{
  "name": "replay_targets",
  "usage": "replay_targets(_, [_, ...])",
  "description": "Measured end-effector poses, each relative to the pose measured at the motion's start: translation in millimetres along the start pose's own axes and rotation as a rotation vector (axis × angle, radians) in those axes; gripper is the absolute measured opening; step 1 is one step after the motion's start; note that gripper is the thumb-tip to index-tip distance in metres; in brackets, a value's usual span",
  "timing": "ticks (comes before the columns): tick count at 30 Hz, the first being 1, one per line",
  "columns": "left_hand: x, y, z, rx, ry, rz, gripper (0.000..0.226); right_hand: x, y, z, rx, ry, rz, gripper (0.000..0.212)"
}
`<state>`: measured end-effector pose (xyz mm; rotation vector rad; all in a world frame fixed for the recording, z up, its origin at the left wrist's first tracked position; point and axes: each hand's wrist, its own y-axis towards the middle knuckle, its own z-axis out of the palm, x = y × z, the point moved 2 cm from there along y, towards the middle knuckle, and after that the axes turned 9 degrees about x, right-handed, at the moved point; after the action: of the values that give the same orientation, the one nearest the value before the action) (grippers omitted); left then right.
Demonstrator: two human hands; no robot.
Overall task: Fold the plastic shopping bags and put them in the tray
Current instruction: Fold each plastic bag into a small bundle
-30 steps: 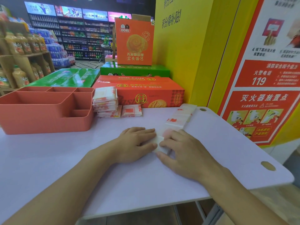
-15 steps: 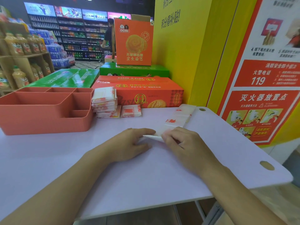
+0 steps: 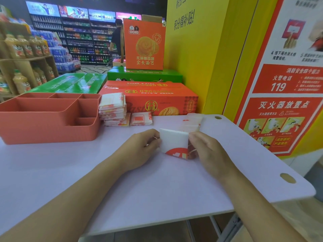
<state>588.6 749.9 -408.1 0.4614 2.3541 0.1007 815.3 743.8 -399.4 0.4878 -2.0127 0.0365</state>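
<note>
Head view: near the middle of the tabletop [image 3: 122, 180], the left hand [image 3: 139, 149] and right hand [image 3: 208, 151] each pinch a side edge of a plastic bag [image 3: 174, 142], lifting its near end into an upright fold while the rest of the strip lies flat toward the far edge. Fingers of both hands are closed on the bag. The step in hand looks like rolling the strip over itself, one fold among several left. A stack of folded bags [image 3: 112, 109] sits at the far edge, just beside the tray [image 3: 49, 130] on the far left, whose visible compartments look empty. Next, the fold likely needs laying forward and pressing flat, edges kept aligned.
</note>
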Motion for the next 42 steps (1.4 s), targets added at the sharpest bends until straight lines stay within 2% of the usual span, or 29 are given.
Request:
replay_targets(2, [-0.2,-0.2,0.8,-0.01,-0.034,-0.027,0.008,-0.7,0.5,0.8,-0.001,-0.008,-0.015,0.016])
replay_targets(5, [-3.0,-1.0,1.2,0.001,-0.063,-0.039,0.005,-3.0,1.8,2.7,0.002,-0.04,-0.008,0.025])
replay_targets(9, [-5.6,-1.5,3.7,0.023,-0.082,-0.052,0.003,-2.3,1.9,2.6,-0.006,-0.027,-0.008,0.023])
replay_targets(13, [-4.7,1.8,7.7,-0.024,-0.072,-0.08,0.004,-2.7,2.5,1.2,-0.049,-0.027,-0.012,0.018])
replay_targets(15, [-4.1,3.1,9.0,-0.045,-0.053,-0.085,0.005,-6.0,3.8,0.5,-0.057,-0.075,0.005,0.014])
replay_targets(18, [-4.7,2.1,7.5,-0.062,-0.047,-0.079,0.007,-9.0,5.4,-1.5,-0.078,-0.138,0.067,0.023])
replay_targets(24, [-5.0,2.0,8.3,-0.02,0.009,-0.128,0.015,-9.4,5.4,-0.8,-0.077,-0.224,0.125,0.023])
replay_targets(28, [-4.8,1.7,9.2,-0.026,0.033,-0.138,0.003,-7.5,3.9,0.4,-0.088,-0.351,0.15,0.018])
replay_targets(31, [-6.9,0.5,10.9,-0.018,0.052,-0.124,0.01,-8.6,4.4,3.9,-0.079,-0.467,0.145,0.025])
replay_targets(35, [-9.6,0.5,14.9,-0.015,0.211,-0.084,0.016,-8.8,4.9,5.4,-0.04,-0.526,0.131,0.044])
replay_targets(38, [-11.3,1.4,19.1,0.0,0.347,-0.011,0.031,-8.4,5.9,7.2,0.003,-0.58,0.038,0.038])
replay_targets(42, [-13.0,3.8,25.2,0.101,0.452,0.077,0.041,-5.0,3.9,12.1,0.005,-0.724,-0.06,0.027])
